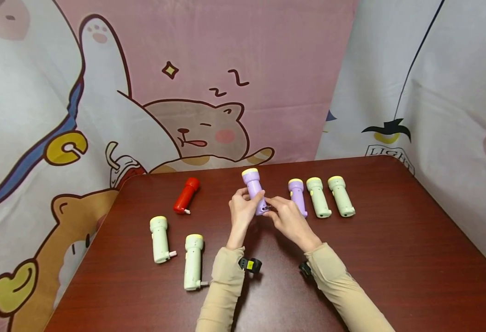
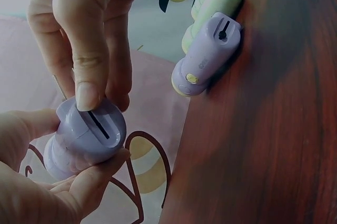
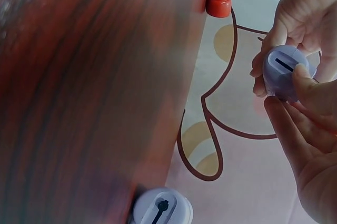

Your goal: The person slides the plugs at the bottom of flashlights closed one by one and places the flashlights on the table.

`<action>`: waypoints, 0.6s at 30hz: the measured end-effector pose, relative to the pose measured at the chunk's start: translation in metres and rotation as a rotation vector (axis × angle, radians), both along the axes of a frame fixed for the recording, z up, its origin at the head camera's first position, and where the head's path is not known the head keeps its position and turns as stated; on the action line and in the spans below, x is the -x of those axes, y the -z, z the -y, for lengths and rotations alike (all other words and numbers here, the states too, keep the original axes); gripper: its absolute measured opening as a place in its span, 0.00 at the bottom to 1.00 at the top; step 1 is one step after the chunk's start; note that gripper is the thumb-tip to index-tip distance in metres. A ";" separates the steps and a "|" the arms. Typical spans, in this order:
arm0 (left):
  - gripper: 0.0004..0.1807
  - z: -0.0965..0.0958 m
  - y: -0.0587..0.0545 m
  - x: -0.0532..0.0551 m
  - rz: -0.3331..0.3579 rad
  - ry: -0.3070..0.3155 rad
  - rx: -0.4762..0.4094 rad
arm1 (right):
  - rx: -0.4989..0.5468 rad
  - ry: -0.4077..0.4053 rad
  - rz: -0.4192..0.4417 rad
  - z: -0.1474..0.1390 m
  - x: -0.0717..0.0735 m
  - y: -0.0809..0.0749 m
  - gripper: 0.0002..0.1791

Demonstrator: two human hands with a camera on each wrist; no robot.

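Note:
A purple flashlight (image 1: pixel 253 182) with a pale yellow rim is held tilted above the table by the left hand (image 1: pixel 241 210), fingers and thumb around its body. At the flashlight's tail end, the right hand (image 1: pixel 288 220) pinches with thumb and fingers. The left wrist view shows the slotted end of the flashlight (image 2: pixel 97 129), with the right thumb (image 2: pixel 87 89) against the slot. A thin metal prong (image 2: pixel 59 88) sticks out beside that thumb; the rest of the plug is hidden by the fingers.
Right of the hands stand another purple flashlight (image 1: pixel 297 193) and two pale green ones (image 1: pixel 319 198), (image 1: pixel 342 197), their plugs folded in. Left lie a red flashlight (image 1: pixel 186 196) and two green flashlights (image 1: pixel 159 240), (image 1: pixel 193 263) with plugs sticking out. A patterned cloth (image 1: pixel 301 69) hangs behind the table (image 1: pixel 392 258).

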State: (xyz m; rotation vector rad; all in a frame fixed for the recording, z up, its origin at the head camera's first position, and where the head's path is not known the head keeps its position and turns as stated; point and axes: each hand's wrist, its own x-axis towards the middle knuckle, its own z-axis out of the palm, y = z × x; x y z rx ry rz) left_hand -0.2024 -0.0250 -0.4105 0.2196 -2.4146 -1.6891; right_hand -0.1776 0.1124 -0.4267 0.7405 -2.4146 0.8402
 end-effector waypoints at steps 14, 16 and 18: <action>0.28 0.000 -0.002 -0.002 0.000 -0.003 0.006 | 0.003 0.011 -0.006 0.000 -0.001 -0.001 0.17; 0.28 0.000 -0.001 -0.002 0.003 -0.005 0.009 | 0.005 0.014 -0.004 0.000 -0.001 -0.002 0.17; 0.28 -0.001 -0.001 -0.002 0.006 -0.007 0.011 | 0.006 0.017 -0.004 0.001 -0.001 -0.002 0.17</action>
